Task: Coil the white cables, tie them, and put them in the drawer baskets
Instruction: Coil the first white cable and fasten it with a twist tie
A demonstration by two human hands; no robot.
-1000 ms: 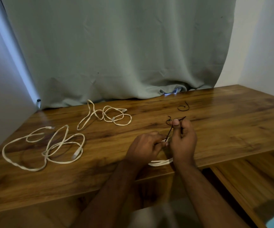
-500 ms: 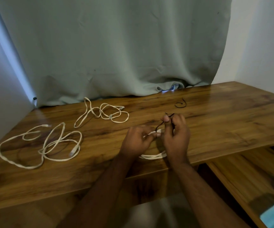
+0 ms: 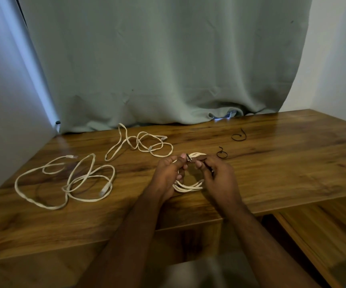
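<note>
Near the front edge of the wooden table (image 3: 271,183), your two hands meet over a coiled white cable (image 3: 188,186). Your left hand (image 3: 168,175) curls round the left side of the coil, its thumb and fingertips pinching the bundle at the top, where a black tie (image 3: 188,157) crosses the strands. Your right hand (image 3: 217,177) pinches the other end of that tie between thumb and forefinger, the rest of its fingers curled inward; the dark strand runs down into the palm. The coil's lower loops show between your wrists, just above the tabletop; whether they touch the wood I cannot tell.

Two loose white cables lie uncoiled well to the left: a large cable (image 3: 68,181) sprawls near the left edge, and a smaller cable (image 3: 141,144) sits farther back, near the curtain (image 3: 157,69). Two spare black ties rest on the table to the right of your hands: one tie (image 3: 222,153) just beyond your right fingertips, another tie (image 3: 239,136) farther back. A lower wooden surface (image 3: 323,229) shows at the bottom right, below the table's edge.
</note>
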